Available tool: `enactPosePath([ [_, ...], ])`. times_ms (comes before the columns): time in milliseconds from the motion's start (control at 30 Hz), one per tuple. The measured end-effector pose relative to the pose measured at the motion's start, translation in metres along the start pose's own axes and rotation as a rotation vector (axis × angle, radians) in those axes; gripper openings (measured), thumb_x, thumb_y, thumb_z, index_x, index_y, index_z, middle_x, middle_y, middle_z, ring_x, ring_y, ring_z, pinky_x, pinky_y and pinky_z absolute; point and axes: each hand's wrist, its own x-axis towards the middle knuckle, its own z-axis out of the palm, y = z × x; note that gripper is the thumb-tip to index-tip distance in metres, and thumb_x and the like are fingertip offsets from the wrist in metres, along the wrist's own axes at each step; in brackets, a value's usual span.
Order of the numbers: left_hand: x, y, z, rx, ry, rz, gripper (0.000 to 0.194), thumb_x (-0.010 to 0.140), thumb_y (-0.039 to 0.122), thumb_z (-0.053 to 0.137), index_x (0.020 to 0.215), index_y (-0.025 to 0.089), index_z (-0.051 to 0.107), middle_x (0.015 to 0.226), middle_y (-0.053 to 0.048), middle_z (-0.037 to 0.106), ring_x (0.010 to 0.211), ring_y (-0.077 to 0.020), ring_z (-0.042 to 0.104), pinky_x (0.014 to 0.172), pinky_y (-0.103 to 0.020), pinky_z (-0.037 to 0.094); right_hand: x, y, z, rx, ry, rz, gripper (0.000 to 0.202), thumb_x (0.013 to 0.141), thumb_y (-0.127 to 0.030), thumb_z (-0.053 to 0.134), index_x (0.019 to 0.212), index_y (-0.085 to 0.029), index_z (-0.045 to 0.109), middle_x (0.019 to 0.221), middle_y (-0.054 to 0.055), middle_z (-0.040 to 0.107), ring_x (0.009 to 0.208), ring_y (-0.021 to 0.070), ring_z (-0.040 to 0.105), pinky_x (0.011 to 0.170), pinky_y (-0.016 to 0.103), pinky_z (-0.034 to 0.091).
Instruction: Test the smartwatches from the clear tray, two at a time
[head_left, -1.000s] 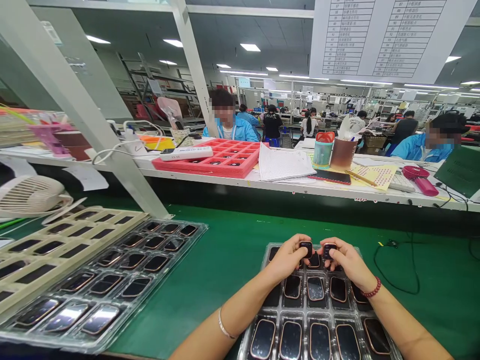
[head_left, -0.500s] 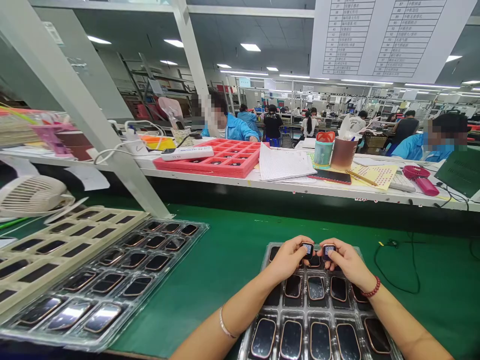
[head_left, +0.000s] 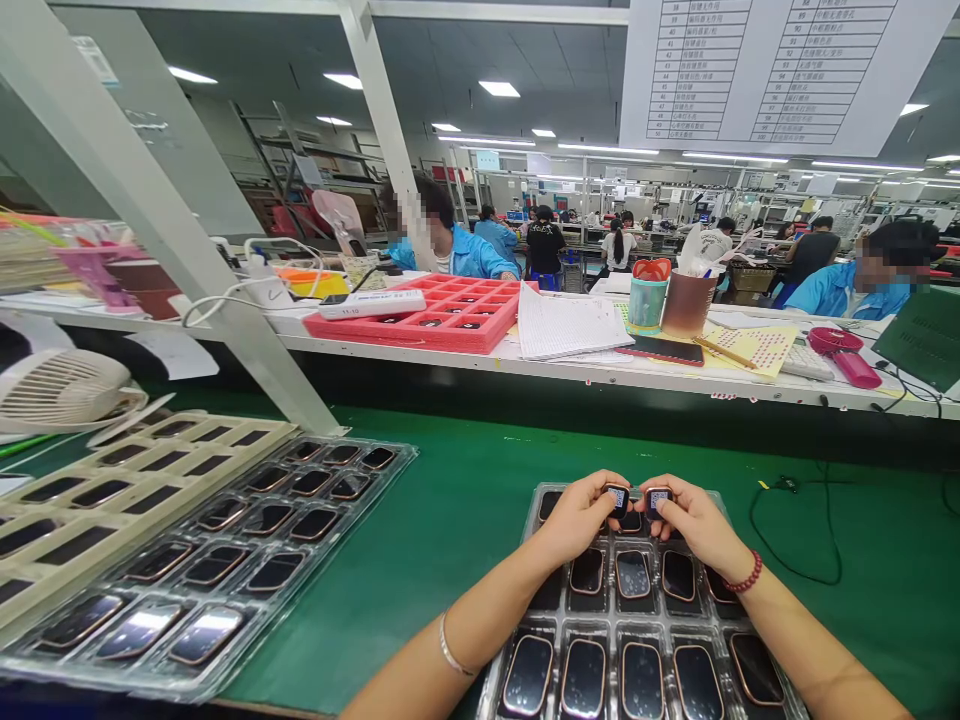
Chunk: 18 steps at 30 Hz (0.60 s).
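Observation:
My left hand (head_left: 589,513) pinches a smartwatch (head_left: 618,500) whose lit screen shows a square code. A second smartwatch (head_left: 658,500), also lit with a code, is held between the thumb and fingers of my right hand (head_left: 688,518). The two watches are side by side, a small gap apart, over the far rows of a clear plastic tray (head_left: 612,622). Rows of dark-screened watches with gold-coloured rims, such as one watch (head_left: 641,680), lie in its pockets. My hands and forearms cover some of the pockets.
On the left, another clear tray (head_left: 259,608) of watches lies against a cream tray (head_left: 154,510). A white fan (head_left: 64,390) stands beyond. The shelf (head_left: 555,376) carries a red foam tray (head_left: 480,335), papers and cups. A slanted post (head_left: 262,350) and black cable (head_left: 829,530) flank the bench. Co-workers sit opposite.
Both hands keep the same hold on the two watches, almost still. The camera view has shifted very slightly.

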Motion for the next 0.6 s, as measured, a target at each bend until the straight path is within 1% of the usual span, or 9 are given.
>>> enactPosePath([
  [133,-0.001,0.002,0.001,0.017,0.005,-0.004,0.020,0.079,0.026,0.048,0.093,0.017,0.059,0.081,-0.002,0.062,0.058,-0.0098,0.057,0.055,-0.021,0.041,0.000,-0.001,0.001,-0.007,0.002,0.000,0.027,0.082,-0.040,0.055,0.098,-0.018,0.058,0.088,0.006,0.066,0.057,0.0120,0.059,0.051,0.024,0.047],
  [333,-0.001,0.000,0.001,-0.002,-0.005,0.005,0.021,0.078,0.030,0.051,0.092,0.017,0.059,0.079,-0.002,0.062,0.057,-0.0097,0.055,0.051,-0.020,0.039,0.000,-0.002,0.001,0.014,0.004,0.006,0.030,0.081,-0.042,0.056,0.099,-0.019,0.059,0.086,0.005,0.066,0.056,0.0122,0.058,0.050,0.025,0.046],
  [467,0.001,-0.004,0.000,-0.015,-0.019,0.010,0.022,0.080,0.033,0.050,0.091,0.016,0.059,0.079,-0.003,0.061,0.057,-0.0093,0.054,0.053,-0.021,0.041,0.001,-0.001,0.001,0.069,0.036,0.021,0.030,0.083,-0.046,0.050,0.092,-0.019,0.060,0.077,0.004,0.065,0.050,0.0115,0.054,0.046,0.024,0.044],
  [533,0.002,-0.007,0.000,-0.039,-0.014,0.026,0.019,0.078,0.028,0.052,0.092,0.017,0.058,0.081,-0.003,0.061,0.059,-0.0095,0.054,0.058,-0.022,0.043,0.000,-0.001,0.002,0.047,0.043,0.010,0.025,0.082,-0.041,0.054,0.092,-0.019,0.059,0.074,0.002,0.064,0.049,0.0108,0.051,0.046,0.024,0.043],
  [567,0.002,-0.007,0.000,-0.047,-0.002,0.041,0.019,0.076,0.023,0.054,0.094,0.017,0.057,0.083,-0.003,0.061,0.062,-0.0102,0.055,0.061,-0.023,0.044,0.000,-0.001,0.003,0.026,0.041,-0.002,0.022,0.080,-0.036,0.057,0.095,-0.020,0.058,0.076,0.002,0.064,0.052,0.0113,0.052,0.047,0.023,0.043],
  [600,0.002,-0.008,0.000,-0.048,0.015,0.058,0.024,0.073,0.017,0.055,0.096,0.018,0.056,0.085,-0.002,0.062,0.067,-0.0112,0.056,0.065,-0.024,0.044,-0.001,-0.001,0.003,0.008,0.034,-0.015,0.023,0.078,-0.031,0.060,0.098,-0.021,0.057,0.079,0.002,0.064,0.057,0.0123,0.053,0.048,0.023,0.043],
])
